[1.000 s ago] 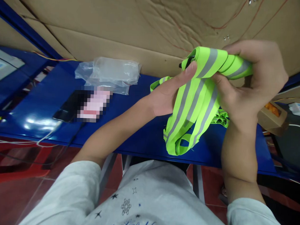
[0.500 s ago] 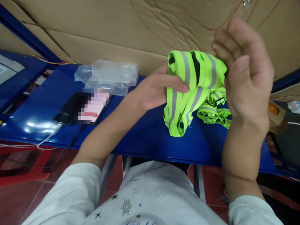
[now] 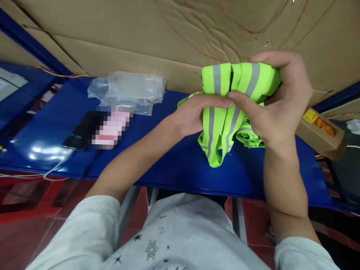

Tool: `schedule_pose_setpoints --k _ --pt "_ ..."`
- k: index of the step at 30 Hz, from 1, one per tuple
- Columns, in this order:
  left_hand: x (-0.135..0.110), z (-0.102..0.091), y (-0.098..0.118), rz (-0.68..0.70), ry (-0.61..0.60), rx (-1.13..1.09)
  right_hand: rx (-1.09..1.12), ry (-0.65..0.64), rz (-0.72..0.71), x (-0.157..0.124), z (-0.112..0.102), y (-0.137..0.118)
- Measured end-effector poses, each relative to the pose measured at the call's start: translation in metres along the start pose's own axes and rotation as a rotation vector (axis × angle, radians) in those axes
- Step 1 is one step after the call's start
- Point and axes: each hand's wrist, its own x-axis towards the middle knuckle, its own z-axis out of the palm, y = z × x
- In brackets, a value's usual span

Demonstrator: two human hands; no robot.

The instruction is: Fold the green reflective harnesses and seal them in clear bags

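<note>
A neon-green strap vest with grey reflective stripes [image 3: 228,113] is bunched in folds above the blue table [image 3: 173,166]. My left hand [image 3: 195,114] pinches the folded straps from the left, thumb across the front. My right hand [image 3: 272,102] wraps over the top right of the bundle, fingers curled round it and thumb meeting the left thumb. Loose loops of the same strap hang down to the tabletop and trail behind my right hand.
A phone [image 3: 97,128] lies on the table's left part, with a cable running off the front edge. Clear plastic bags [image 3: 128,90] sit behind it. A brown cardboard box [image 3: 322,132] stands at the right. Cardboard sheets [image 3: 142,35] back the table.
My right hand had let go and lifted half a second ago; it has come back down and closed over the bundle's top. The straps are gathered shorter than one second ago.
</note>
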Motion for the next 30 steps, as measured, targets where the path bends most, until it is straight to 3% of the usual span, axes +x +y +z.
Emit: schedule_pose_setpoints --k 3,6,9,12,15,17,21,24,30 --pt "0.0 0.007 0.006 0.027 -0.061 -0.075 -0.154 0.071 -0.14 -0.003 0.0 0.007" --pt "0.0 0.015 0.014 0.083 0.005 -0.087 -0.289 0.067 -0.254 -0.006 0.0 0.01" --pt "-0.001 0.018 0.021 0.095 0.147 -0.048 -0.25 -0.12 -0.29 -0.005 0.0 0.008" --pt "-0.004 0.014 0.028 0.101 0.225 -0.027 -0.014 -0.346 -0.239 -0.001 -0.003 0.004" --pt "-0.008 0.011 0.033 0.139 0.201 0.018 0.251 -0.173 -0.083 0.003 -0.008 0.008" --pt "-0.011 0.011 0.032 0.156 0.159 0.061 0.29 -0.092 -0.052 0.006 -0.012 0.016" --pt "-0.011 0.014 0.023 0.157 0.191 0.148 0.099 -0.239 -0.006 0.007 -0.011 0.028" --pt "-0.007 0.013 0.015 0.139 0.27 0.172 -0.044 -0.117 -0.05 0.004 -0.007 0.024" --pt "-0.003 0.018 0.009 0.036 0.177 0.033 -0.062 0.034 -0.243 0.006 -0.003 0.022"
